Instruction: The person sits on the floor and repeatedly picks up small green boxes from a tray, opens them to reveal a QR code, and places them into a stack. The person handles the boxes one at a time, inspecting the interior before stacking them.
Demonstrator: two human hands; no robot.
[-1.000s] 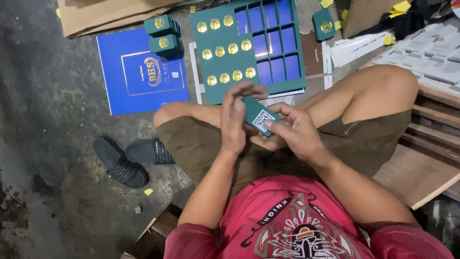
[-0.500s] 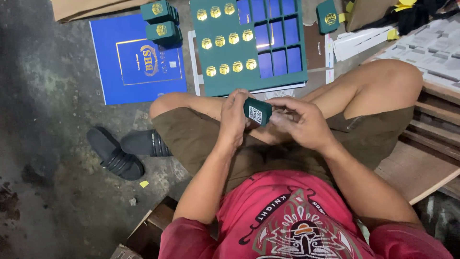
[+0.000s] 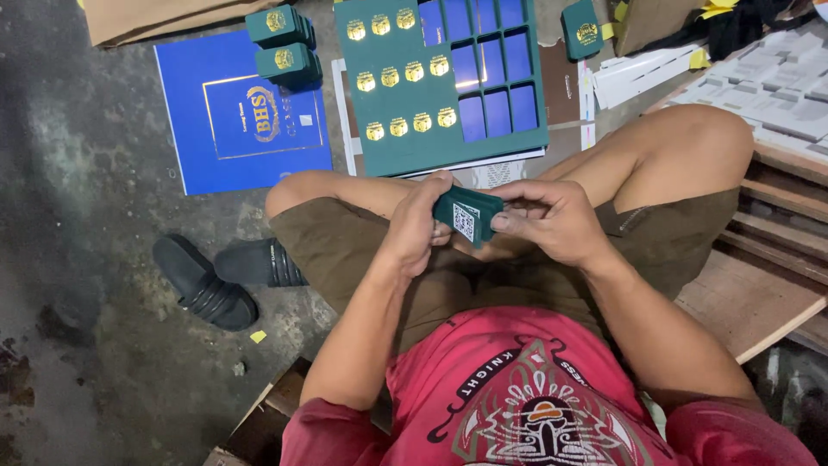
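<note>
Both hands hold one small green box [image 3: 468,216] over my lap; a white square code patch shows on its near face. My left hand [image 3: 418,226] grips its left side with the thumb on top. My right hand [image 3: 548,221] pinches its right end. Just beyond my knees lies a green tray [image 3: 397,151] with a grid of compartments, several filled with gold-emblem pieces and several showing blue bottoms.
A blue flat box lid [image 3: 237,116] lies on the floor at left, with two small green boxes [image 3: 285,43] stacked on its top edge. Another green box [image 3: 582,26] sits at the back right. Black sandals [image 3: 220,276] rest by my left leg. Wooden boards [image 3: 759,293] are at right.
The small green box has been turned between both hands and held a little lower toward my lap. The view has shifted slightly closer.
</note>
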